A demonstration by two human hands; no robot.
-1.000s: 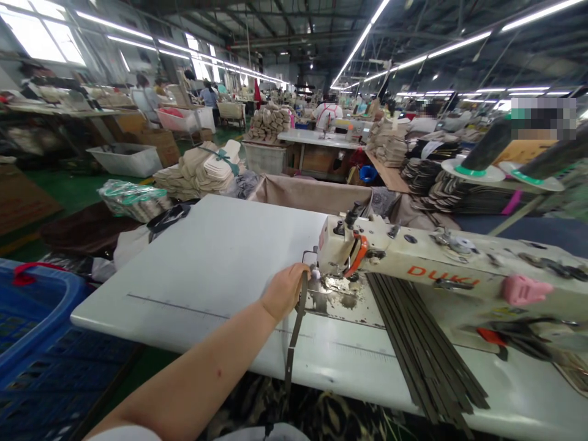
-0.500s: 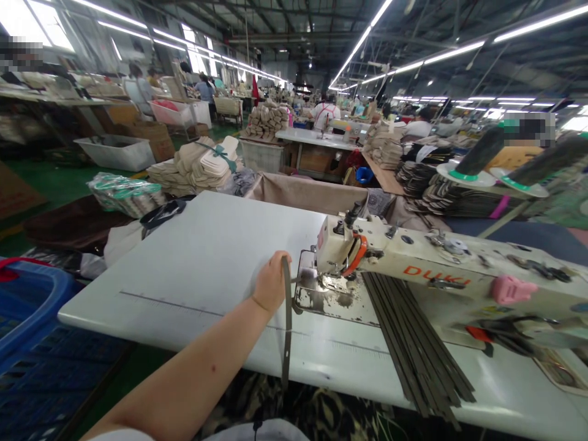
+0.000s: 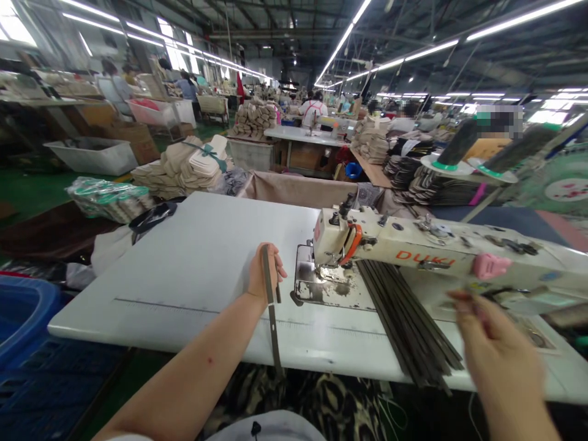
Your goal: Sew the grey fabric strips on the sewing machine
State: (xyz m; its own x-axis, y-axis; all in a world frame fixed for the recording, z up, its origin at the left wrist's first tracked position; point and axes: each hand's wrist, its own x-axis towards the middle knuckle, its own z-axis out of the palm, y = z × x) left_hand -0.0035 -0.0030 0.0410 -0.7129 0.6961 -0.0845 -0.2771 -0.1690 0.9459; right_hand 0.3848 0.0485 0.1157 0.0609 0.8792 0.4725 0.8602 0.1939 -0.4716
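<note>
The left hand (image 3: 263, 277) pinches a long dark grey strip (image 3: 272, 324) that hangs over the edge of the white table (image 3: 184, 269), at nine o'clock from the cream sewing machine (image 3: 413, 248). The right hand (image 3: 500, 361) is at four o'clock and too blurred to tell its grip.

The white worktop (image 3: 197, 257) stretches left of the left hand (image 3: 264, 272), a thin ruled line (image 3: 174, 305) crossing it under that wrist. Between it and the right hand (image 3: 496, 355) a cream sewing machine (image 3: 413, 251) stands on it, with a bundle of dark strips (image 3: 404, 312) lying beside its metal plate (image 3: 321, 288).
</note>
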